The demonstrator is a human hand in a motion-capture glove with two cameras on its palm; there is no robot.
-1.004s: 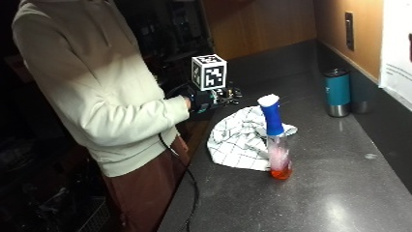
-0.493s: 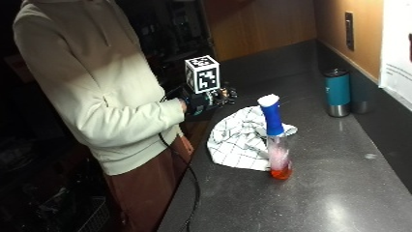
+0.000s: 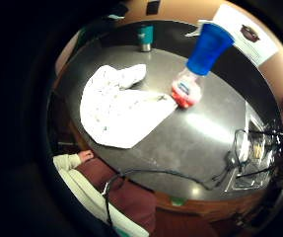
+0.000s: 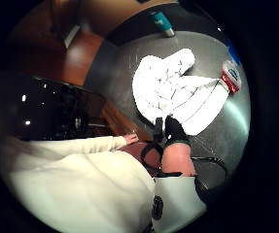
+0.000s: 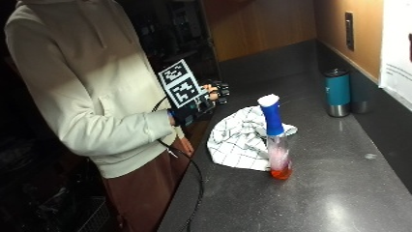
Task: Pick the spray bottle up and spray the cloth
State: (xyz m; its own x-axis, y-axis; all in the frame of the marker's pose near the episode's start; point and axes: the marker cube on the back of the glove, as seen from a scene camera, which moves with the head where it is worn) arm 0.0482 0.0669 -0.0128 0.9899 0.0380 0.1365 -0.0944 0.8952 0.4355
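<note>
Outside view first: we see a person in a cream hoodie (image 5: pixel 96 96) standing at the edge of a dark grey countertop (image 5: pixel 334 193), the gloved right hand (image 5: pixel 215 92) raised in the air short of the counter's edge and well apart from everything on it. We make out its fingers at the front of the glove, but whether they are straight or curled we cannot tell; they are on nothing. The spray bottle (image 5: pixel 275 140), blue-headed with a clear body and red liquid at its base, stands upright on the counter, touching the edge of the white checked cloth (image 5: pixel 241 137) that lies crumpled beside it. A teal tumbler (image 5: pixel 337 92) stands well apart, near the back wall. From the palm views we see the cloth (image 3: pixel 119 106) spread below the hand with the bottle (image 3: pixel 197 64) at its far corner, and the bare other hand (image 4: pixel 129 139) hanging beside the counter's near edge.
</note>
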